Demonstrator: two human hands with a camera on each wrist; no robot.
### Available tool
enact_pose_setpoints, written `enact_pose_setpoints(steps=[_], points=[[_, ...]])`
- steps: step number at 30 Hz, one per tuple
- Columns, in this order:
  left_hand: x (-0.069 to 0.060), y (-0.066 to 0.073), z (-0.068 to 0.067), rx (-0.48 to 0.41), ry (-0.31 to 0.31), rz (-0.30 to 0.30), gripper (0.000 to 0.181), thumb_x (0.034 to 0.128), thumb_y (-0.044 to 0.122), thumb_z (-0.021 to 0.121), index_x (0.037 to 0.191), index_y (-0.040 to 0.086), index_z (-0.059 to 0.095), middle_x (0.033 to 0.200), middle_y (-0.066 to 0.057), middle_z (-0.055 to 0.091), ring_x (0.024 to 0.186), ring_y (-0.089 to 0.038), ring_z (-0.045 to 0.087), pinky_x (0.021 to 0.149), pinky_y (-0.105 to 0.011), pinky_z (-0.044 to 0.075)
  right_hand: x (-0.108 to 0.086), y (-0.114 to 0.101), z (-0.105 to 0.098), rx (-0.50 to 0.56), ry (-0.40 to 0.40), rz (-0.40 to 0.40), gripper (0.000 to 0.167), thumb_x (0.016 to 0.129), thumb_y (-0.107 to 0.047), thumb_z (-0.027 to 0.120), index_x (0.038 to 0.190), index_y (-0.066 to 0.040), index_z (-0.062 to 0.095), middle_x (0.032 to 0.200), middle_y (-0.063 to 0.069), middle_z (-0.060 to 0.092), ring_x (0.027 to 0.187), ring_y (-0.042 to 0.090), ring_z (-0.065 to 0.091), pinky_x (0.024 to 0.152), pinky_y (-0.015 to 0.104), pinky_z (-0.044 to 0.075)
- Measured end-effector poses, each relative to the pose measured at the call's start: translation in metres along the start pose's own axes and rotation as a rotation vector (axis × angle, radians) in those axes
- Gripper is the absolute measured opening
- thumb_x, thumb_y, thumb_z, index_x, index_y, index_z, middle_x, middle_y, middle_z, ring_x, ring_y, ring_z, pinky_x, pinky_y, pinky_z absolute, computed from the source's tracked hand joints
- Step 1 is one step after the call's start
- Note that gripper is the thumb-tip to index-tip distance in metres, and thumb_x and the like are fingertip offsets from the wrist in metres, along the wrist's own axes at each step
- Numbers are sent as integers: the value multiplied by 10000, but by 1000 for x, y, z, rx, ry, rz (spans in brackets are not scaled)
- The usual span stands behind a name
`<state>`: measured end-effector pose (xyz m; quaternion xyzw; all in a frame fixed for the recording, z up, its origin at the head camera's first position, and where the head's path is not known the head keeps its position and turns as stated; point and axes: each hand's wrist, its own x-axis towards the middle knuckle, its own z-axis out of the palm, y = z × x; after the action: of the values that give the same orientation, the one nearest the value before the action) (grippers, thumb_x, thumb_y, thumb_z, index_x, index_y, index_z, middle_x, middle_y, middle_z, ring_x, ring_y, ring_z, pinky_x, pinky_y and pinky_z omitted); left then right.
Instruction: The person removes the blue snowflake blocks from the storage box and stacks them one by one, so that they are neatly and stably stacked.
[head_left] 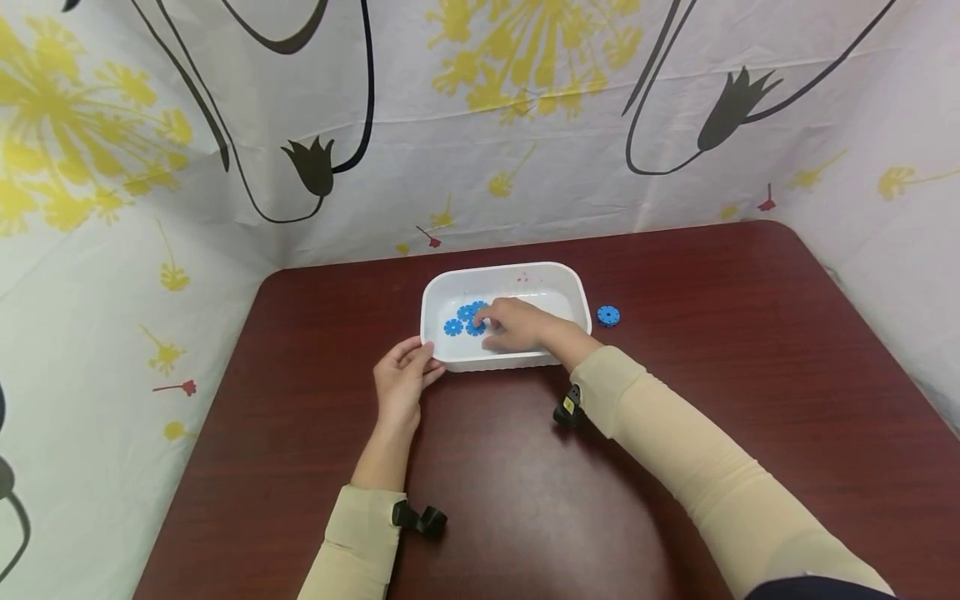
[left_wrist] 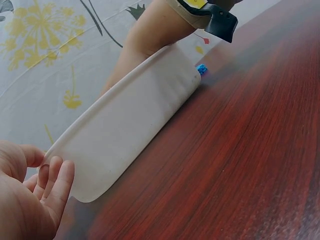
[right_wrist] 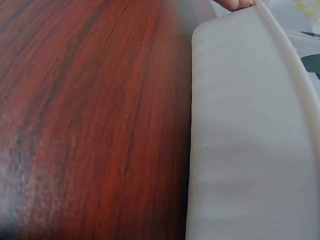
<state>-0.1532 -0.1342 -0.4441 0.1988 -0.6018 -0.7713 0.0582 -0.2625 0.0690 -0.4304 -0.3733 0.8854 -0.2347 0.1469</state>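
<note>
A white plastic tray stands on the table with several blue notched discs lying flat in its left half. At the tray's front left corner my left hand holds the rim, thumb over the edge and fingers against the outer wall, as the left wrist view also shows. My right hand reaches over the front rim into the tray. Its index fingertip is at the discs, with the thumb spread apart from it. In the right wrist view the tray wall hides this hand.
Right of the tray lies a small stack of blue discs on the dark red wooden table. A patterned cloth hangs behind the table and along its sides. Black devices are strapped at both wrists.
</note>
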Motion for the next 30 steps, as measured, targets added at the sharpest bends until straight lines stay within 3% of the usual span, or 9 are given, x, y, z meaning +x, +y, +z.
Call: enact_pose_setpoints(steps=[3, 7, 14, 19, 23, 30], points=[[0, 0, 0, 0, 1, 3, 331, 948, 37, 701, 1240, -100, 624, 942, -190, 644, 670, -128, 686, 691, -301, 652, 0, 0, 0, 2, 4, -12, 254, 913, -163, 736, 1150, -77, 705, 992, 131, 625, 942, 270, 589, 903, 427, 521], [-1, -1, 0, 8, 6, 7, 319, 946, 28, 697, 1231, -97, 628, 943, -189, 644, 671, -126, 685, 691, -301, 652, 1, 1, 1, 9, 16, 32, 181, 906, -179, 761, 1043, -82, 693, 978, 95, 627, 932, 240, 579, 893, 405, 521], [0, -2, -1, 7, 7, 5, 307, 947, 34, 697, 1225, -81, 635, 975, -219, 637, 672, -137, 689, 699, -314, 654, 1, 0, 2, -5, 14, 71, 315, 947, -169, 720, 1223, -30, 657, 1005, 112, 619, 940, 243, 564, 922, 417, 516], [1, -2, -1, 15, -4, 6, 301, 951, 32, 690, 1226, -78, 633, 999, -240, 632, 675, -138, 684, 701, -312, 654, -1, -1, 0, 23, -21, 110, 289, 927, -184, 746, 1158, -54, 631, 1013, 99, 545, 933, 230, 518, 899, 390, 502], [1, -2, -1, 19, 1, 5, 298, 947, 35, 696, 1220, -71, 638, 1014, -250, 631, 677, -141, 685, 707, -317, 654, -1, 2, -1, 54, 9, 120, 256, 929, -152, 734, 1104, -53, 575, 1007, 104, 580, 926, 230, 536, 882, 383, 506], [0, -2, -2, 18, -6, -1, 319, 951, 53, 699, 1237, -73, 629, 1051, -272, 626, 681, -136, 687, 717, -317, 653, -5, 9, -5, 53, 45, 154, 382, 909, -144, 768, 1228, -33, 589, 1116, 173, 681, 946, 241, 596, 923, 403, 526]])
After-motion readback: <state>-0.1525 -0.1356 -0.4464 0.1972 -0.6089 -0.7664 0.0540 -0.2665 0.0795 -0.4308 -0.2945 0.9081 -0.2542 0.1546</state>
